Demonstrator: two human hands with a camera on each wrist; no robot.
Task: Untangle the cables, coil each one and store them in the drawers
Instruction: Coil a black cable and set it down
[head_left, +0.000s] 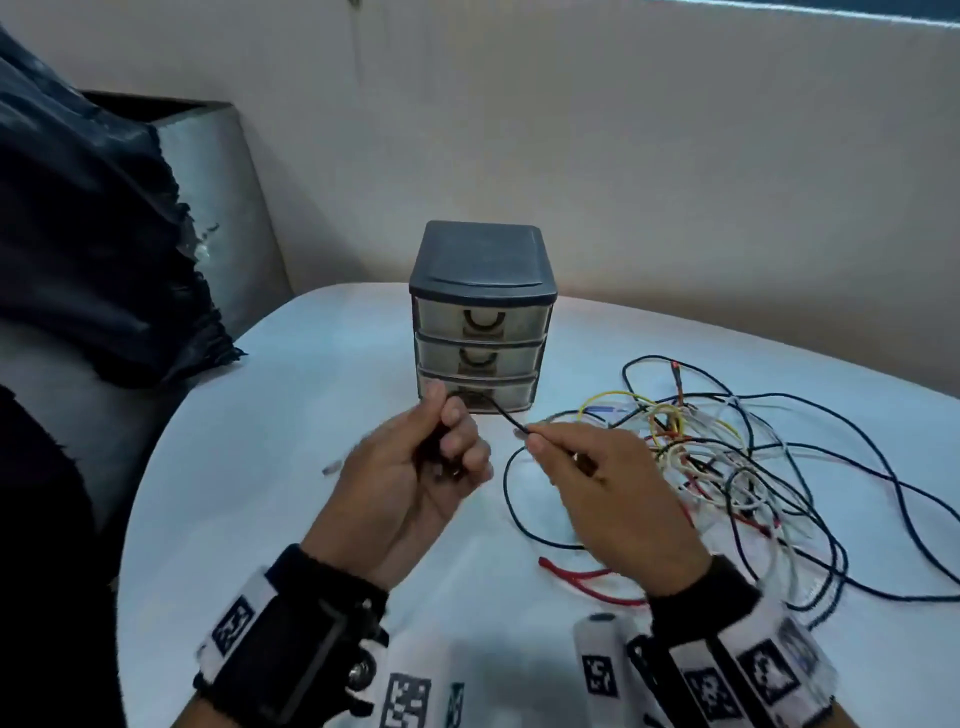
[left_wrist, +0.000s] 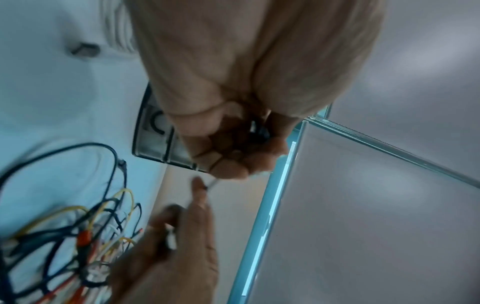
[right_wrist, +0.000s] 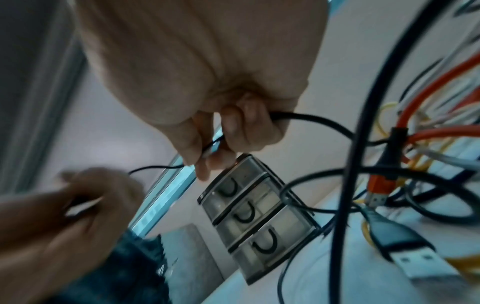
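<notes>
Head view: white worktop (head_left: 322, 545). Drawer unit (head_left: 483, 317) at 12 o'clock, three drawers pushed in. Left hand (head_left: 415, 488) at centre, fingers curled round one end of a thin black cable (head_left: 506, 415). Right hand (head_left: 608, 499) just beside it at 3 o'clock, thumb and forefinger pinching the same cable. Cable runs taut between them. Tangled cable pile (head_left: 727, 467), black, white, yellow and red, lies on the worktop at 3 o'clock of the hands.

Left wrist view: left hand (left_wrist: 233, 144) clamped on a dark bundle; right hand (left_wrist: 182, 246) at 6 o'clock, blurred.

Right wrist view: right hand (right_wrist: 221, 123) pinching the black cable (right_wrist: 311, 121), which trails to the pile at 3 o'clock. Drawer unit (right_wrist: 259, 224) at 5 o'clock.
</notes>
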